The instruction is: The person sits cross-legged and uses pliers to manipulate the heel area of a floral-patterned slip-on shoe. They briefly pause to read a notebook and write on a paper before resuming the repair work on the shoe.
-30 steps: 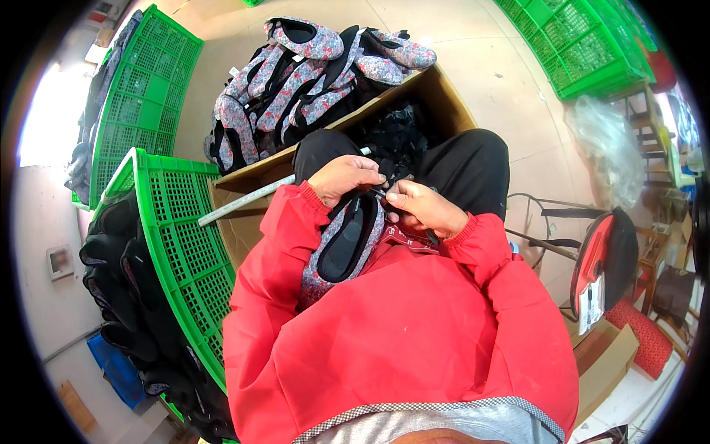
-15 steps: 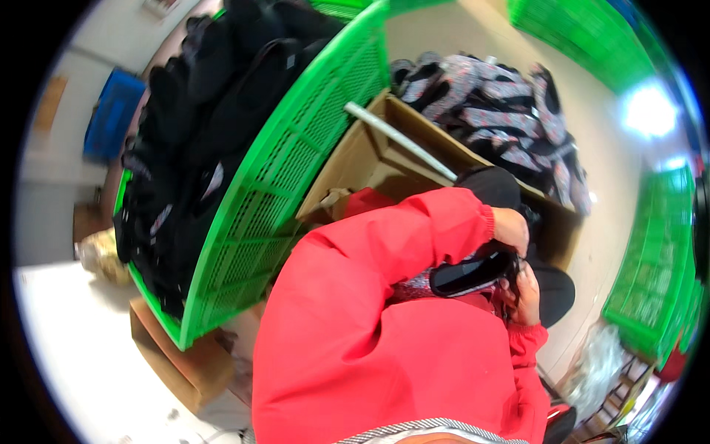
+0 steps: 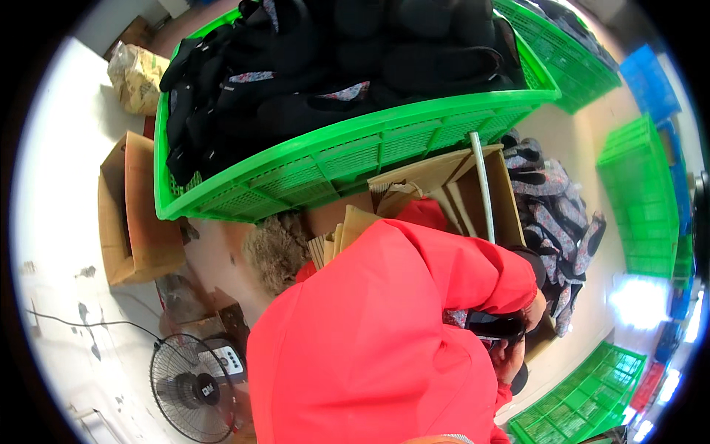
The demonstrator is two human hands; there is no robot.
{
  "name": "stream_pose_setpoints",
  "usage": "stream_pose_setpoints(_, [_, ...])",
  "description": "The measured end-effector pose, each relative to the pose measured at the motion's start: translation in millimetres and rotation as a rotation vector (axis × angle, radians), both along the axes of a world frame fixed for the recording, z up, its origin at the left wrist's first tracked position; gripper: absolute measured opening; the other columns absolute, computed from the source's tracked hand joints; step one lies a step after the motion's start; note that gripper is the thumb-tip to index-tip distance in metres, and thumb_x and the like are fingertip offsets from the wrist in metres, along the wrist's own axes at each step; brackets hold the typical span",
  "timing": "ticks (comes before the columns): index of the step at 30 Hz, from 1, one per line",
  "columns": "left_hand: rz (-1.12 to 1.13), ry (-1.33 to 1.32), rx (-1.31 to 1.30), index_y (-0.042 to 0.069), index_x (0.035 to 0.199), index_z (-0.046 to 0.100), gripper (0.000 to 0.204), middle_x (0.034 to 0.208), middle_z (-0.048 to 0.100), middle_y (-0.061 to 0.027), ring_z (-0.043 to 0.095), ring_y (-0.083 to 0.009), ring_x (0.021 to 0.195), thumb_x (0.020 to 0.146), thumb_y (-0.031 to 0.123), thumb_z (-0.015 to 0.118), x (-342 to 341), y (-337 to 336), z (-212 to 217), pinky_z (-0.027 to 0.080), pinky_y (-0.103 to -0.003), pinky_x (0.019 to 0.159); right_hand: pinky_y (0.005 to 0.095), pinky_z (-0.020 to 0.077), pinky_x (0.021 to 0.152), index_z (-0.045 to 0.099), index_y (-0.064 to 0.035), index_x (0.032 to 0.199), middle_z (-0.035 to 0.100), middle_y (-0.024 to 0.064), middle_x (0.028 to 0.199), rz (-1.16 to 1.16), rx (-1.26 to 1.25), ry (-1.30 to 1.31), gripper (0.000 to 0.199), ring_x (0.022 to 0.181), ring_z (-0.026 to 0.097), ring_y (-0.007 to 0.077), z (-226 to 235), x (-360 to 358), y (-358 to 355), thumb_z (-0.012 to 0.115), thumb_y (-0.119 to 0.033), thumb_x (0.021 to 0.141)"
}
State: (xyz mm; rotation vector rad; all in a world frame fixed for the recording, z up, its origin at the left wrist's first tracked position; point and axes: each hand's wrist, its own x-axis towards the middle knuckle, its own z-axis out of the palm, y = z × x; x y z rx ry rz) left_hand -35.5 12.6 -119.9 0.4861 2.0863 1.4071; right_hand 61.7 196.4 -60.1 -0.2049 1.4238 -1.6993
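At the right of the red jacket front, both my hands grip a cloth shoe (image 3: 489,325) with a dark opening and a patch of speckled floral fabric. My left hand (image 3: 535,309) is bent over its far end, with the fingers mostly hidden. Below it, my right hand (image 3: 509,360) pinches the same end from the near side. Part of the shoe lies behind my red sleeve. Just beyond my hands stands an open cardboard box (image 3: 510,211), with a pale rod (image 3: 481,185) leaning across it. Floral-and-black cloth shoes (image 3: 555,214) lie heaped on the floor beside that box.
A big green plastic crate (image 3: 355,140), full of black shoes (image 3: 444,70), stands ahead. To the left are a cardboard carton (image 3: 151,244) and a fan (image 3: 194,388). More green crates (image 3: 640,196) line the right side.
My view has swung left, so the crate and box sit further right and the fan shows. Both hands still hold the shoe's end, with little change in grip.
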Motion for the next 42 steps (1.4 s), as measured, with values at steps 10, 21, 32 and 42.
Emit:
stream_pose_setpoints(10, [-0.122,0.353,0.137,0.007,0.077,0.072,0.014,0.072,0.068,-0.0115,0.062,-0.0214,0.064,0.078,0.020,0.068,2.7,5.7,-17.0,0.045,-0.041,0.058,0.0160,0.0226,0.039,0.049,-0.0128,0.128,0.054,-0.0045,0.078,0.015,-0.061,0.012,0.040,0.047,0.031,0.0007,-0.1,9.8,4.8,0.052,-0.040,0.100])
stream_pose_setpoints(21, [-0.206,0.366,0.135,0.010,0.076,0.070,0.008,0.070,0.062,-0.0046,0.058,-0.0207,0.069,0.072,0.016,0.069,31.4,-33.9,47.1,0.045,-0.036,0.059,0.0191,0.0263,0.047,0.046,-0.0091,0.127,0.053,0.0029,0.082,-0.118,-0.259,-0.127,0.046,0.055,0.035,0.0051,6.3,17.8,-5.6,0.060,-0.040,0.095])
stream_pose_setpoints(32, [0.234,-0.650,0.316,0.005,0.077,0.068,0.009,0.064,0.055,0.0035,0.045,-0.0049,0.055,0.083,0.011,0.067,47.9,-10.5,76.0,0.032,-0.021,0.052,0.0176,0.0274,0.047,0.051,-0.0054,0.117,0.060,0.0077,0.091,-0.194,-0.377,-0.211,0.029,0.054,0.036,0.0039,-21.5,21.4,25.6,0.054,-0.030,0.102])
stream_pose_setpoints(42, [0.221,-0.651,0.307,0.004,0.077,0.070,0.010,0.065,0.055,0.0031,0.047,-0.0051,0.058,0.082,0.012,0.068,31.3,-11.1,63.4,0.033,-0.021,0.054,0.0174,0.0257,0.047,0.050,-0.0063,0.113,0.060,0.0067,0.087,-0.164,-0.202,-0.220,0.023,0.055,0.034,0.0029,-13.1,3.5,27.9,0.054,-0.026,0.102])
